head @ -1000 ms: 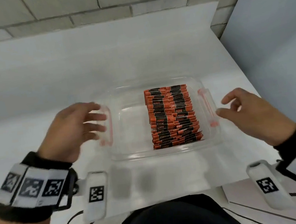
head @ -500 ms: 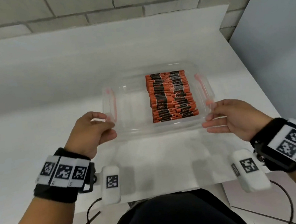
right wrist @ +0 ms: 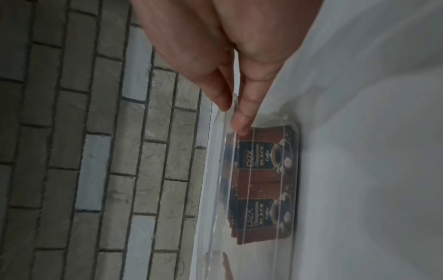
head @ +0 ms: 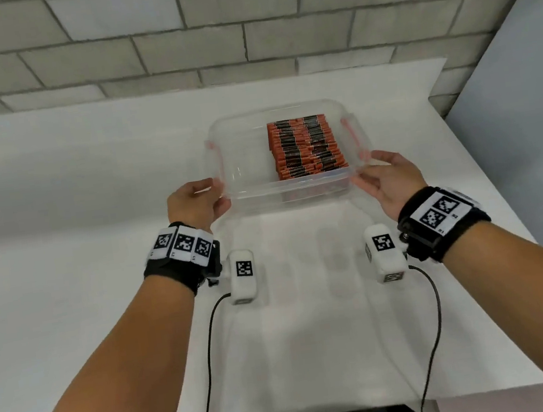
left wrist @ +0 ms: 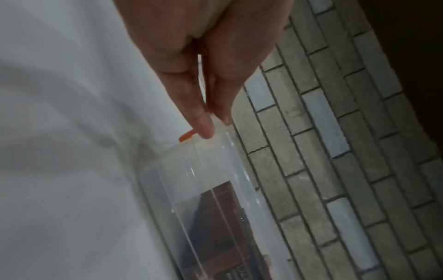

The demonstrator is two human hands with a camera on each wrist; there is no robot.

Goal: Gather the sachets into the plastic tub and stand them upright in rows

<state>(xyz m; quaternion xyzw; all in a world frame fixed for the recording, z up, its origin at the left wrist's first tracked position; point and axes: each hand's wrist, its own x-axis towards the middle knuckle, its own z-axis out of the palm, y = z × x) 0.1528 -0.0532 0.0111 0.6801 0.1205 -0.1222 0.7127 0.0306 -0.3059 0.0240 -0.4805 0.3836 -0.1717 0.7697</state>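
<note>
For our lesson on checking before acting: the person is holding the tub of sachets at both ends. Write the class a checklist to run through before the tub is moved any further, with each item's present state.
1. Left hand pinches the near-left rim of the tub: ok.
2. Right hand pinches the near-right rim: ok.
3. Sachets stand upright in two rows: ok.
4. Sachets fill the whole tub: not ok, the left half is bare.
5. No loose sachets left on the table: ok in the head view.
6. Tub bottom rests on the table: cannot tell.
</note>
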